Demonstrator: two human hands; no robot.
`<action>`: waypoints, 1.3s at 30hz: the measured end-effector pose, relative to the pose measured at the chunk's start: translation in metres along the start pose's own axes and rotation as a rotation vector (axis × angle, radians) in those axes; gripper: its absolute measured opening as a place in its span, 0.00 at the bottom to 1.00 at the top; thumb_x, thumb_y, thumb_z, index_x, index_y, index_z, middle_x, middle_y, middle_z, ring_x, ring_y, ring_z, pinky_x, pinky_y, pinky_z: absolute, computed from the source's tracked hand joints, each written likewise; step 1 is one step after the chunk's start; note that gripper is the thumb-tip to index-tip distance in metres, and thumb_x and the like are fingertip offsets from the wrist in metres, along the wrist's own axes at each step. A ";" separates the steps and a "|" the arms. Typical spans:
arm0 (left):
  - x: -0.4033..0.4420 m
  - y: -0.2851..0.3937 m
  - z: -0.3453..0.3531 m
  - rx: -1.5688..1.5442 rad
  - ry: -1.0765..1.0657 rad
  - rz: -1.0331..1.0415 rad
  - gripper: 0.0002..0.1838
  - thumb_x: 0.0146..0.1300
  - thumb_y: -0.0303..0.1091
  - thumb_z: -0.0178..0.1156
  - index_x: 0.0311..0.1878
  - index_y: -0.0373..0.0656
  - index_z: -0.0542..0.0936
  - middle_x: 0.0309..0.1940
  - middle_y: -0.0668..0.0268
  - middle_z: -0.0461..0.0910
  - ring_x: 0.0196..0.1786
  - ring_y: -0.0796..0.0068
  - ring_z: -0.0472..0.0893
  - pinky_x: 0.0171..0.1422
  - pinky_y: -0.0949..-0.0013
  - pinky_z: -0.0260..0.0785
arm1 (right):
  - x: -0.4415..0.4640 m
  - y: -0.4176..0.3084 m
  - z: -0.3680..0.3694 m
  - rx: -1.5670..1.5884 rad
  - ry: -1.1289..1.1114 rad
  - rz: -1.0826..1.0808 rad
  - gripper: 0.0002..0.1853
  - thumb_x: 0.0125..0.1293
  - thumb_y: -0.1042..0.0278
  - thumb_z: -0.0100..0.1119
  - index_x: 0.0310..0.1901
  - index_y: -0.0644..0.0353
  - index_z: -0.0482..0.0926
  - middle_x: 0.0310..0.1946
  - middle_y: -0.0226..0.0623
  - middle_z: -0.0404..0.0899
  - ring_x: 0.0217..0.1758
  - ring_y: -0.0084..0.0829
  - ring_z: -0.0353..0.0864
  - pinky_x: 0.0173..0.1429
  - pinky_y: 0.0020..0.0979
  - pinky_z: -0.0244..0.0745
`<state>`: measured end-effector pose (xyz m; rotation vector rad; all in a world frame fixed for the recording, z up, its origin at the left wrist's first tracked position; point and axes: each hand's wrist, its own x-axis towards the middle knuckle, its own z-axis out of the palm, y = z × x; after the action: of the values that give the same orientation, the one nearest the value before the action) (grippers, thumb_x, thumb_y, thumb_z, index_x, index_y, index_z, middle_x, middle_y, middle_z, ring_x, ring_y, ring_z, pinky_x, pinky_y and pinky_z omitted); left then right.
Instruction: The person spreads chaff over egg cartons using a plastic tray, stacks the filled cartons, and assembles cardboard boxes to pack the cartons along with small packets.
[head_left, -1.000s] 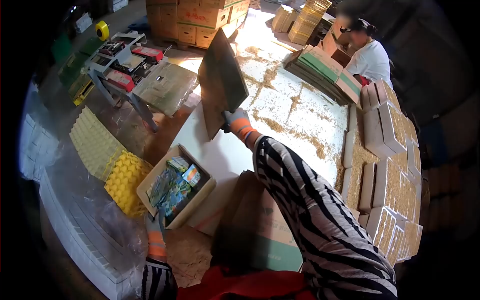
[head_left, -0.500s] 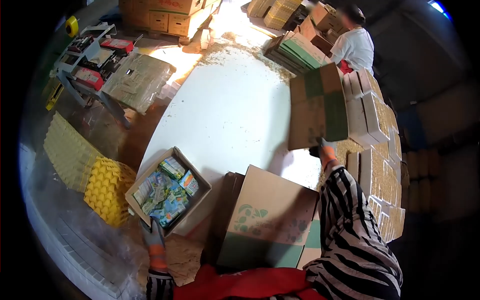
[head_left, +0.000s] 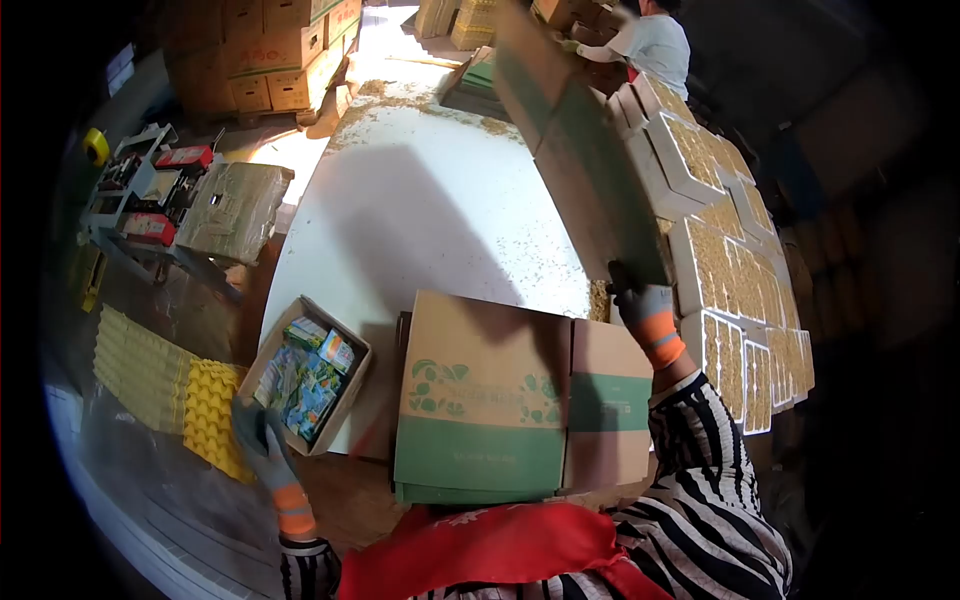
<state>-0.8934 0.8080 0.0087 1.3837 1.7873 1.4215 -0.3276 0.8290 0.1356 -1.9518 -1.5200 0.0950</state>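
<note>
My right hand (head_left: 645, 305), in a grey and orange glove, is closed on the lower edge of a flat folded carton (head_left: 590, 180). The carton, brown with a green band, stands tilted up above the table. My left hand (head_left: 265, 450), gloved alike, is beside the near left corner of a small open box (head_left: 352, 385). Its fingers are stretched and apart; whether they touch the box is unclear. Inside the box lie several blue and green packets (head_left: 305, 375). A stack of flat printed cartons (head_left: 490, 400) lies in front of me.
A white table (head_left: 400, 230) stretches ahead, with brown crumbs at its far end. White trays (head_left: 700, 265) of brown grains are stacked on the right. Yellow egg-tray sheets (head_left: 212, 410) and a taping machine (head_left: 165, 215) stand left. Another person (head_left: 650, 50) works at the far right.
The carton in my right hand has tipped to a steeper slant and come nearer. My left hand has shifted from the small box's near edge to its left side. The view has turned right.
</note>
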 end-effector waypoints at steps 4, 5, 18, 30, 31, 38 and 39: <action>-0.021 0.154 0.059 -0.938 -0.718 -0.215 0.34 0.71 0.52 0.48 0.72 0.41 0.58 0.63 0.60 0.67 0.61 0.63 0.71 0.67 0.54 0.64 | -0.053 -0.061 -0.048 -0.103 -0.060 -0.297 0.29 0.60 0.70 0.55 0.66 0.53 0.66 0.62 0.48 0.70 0.59 0.50 0.74 0.60 0.36 0.72; -0.032 0.176 0.075 -1.020 -0.898 -0.247 0.44 0.65 0.64 0.49 0.74 0.43 0.52 0.67 0.62 0.62 0.66 0.62 0.66 0.69 0.50 0.61 | -0.068 -0.080 -0.054 -0.227 -0.025 -0.355 0.28 0.61 0.72 0.53 0.66 0.52 0.67 0.62 0.47 0.71 0.56 0.48 0.78 0.56 0.37 0.75; -0.085 0.213 0.104 -1.112 -0.816 -0.395 0.25 0.61 0.22 0.48 0.64 0.38 0.67 0.56 0.61 0.76 0.56 0.68 0.78 0.57 0.68 0.73 | -0.075 -0.033 -0.155 0.302 -0.030 -0.133 0.39 0.60 0.62 0.67 0.70 0.59 0.60 0.63 0.45 0.70 0.60 0.38 0.74 0.62 0.35 0.71; -0.106 0.327 0.132 -1.145 -0.712 -0.263 0.31 0.73 0.31 0.46 0.76 0.57 0.50 0.66 0.51 0.64 0.67 0.63 0.69 0.65 0.74 0.69 | -0.078 -0.188 -0.200 0.301 -0.712 -0.131 0.23 0.65 0.57 0.59 0.57 0.60 0.75 0.37 0.38 0.81 0.36 0.26 0.77 0.41 0.29 0.72; -0.110 0.338 0.130 -1.118 -0.706 -0.220 0.30 0.73 0.32 0.47 0.75 0.54 0.51 0.65 0.52 0.65 0.65 0.64 0.71 0.63 0.74 0.70 | -0.084 -0.188 -0.180 0.278 -0.700 -0.174 0.25 0.64 0.58 0.59 0.59 0.62 0.73 0.45 0.46 0.82 0.48 0.33 0.81 0.55 0.33 0.73; -0.114 0.332 0.097 -0.893 -0.801 -0.001 0.22 0.71 0.34 0.51 0.66 0.39 0.68 0.55 0.58 0.72 0.54 0.71 0.76 0.55 0.72 0.72 | -0.128 -0.207 -0.120 1.143 -0.850 0.036 0.38 0.67 0.61 0.61 0.72 0.60 0.53 0.63 0.36 0.68 0.64 0.26 0.66 0.69 0.30 0.61; -0.114 0.332 0.091 -0.833 -0.800 0.021 0.19 0.71 0.34 0.51 0.63 0.39 0.71 0.55 0.59 0.73 0.54 0.70 0.76 0.56 0.71 0.72 | -0.133 -0.210 -0.120 1.199 -0.856 0.097 0.38 0.67 0.61 0.60 0.72 0.60 0.53 0.64 0.37 0.67 0.65 0.27 0.65 0.70 0.30 0.60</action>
<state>-0.6374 0.7308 0.2533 1.2171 0.5672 1.1466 -0.4948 0.6813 0.2979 -0.9618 -1.2629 1.6260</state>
